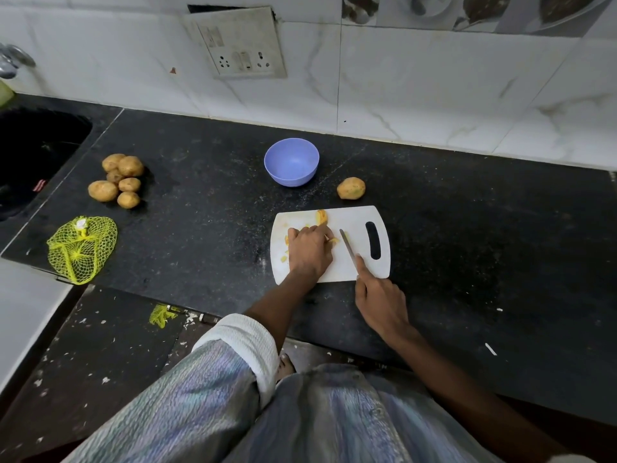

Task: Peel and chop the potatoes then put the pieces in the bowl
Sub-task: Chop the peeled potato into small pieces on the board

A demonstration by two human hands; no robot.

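A white cutting board [359, 218] lies on the black counter with yellow potato pieces [322, 217] on it. My left hand [309, 250] rests over the pieces, its fingers curled on them. My right hand [379, 300] grips a knife [347, 247] whose blade points away over the board, just right of my left hand. A partly peeled potato [351, 188] sits beyond the board. The blue bowl [291, 162] stands farther back and looks empty. Several unpeeled potatoes [118, 180] are piled at the left.
A yellow net bag [80, 248] lies at the counter's left front edge. A dark sink [33, 155] is at far left. The tiled wall with a socket panel [243, 45] runs behind the counter.
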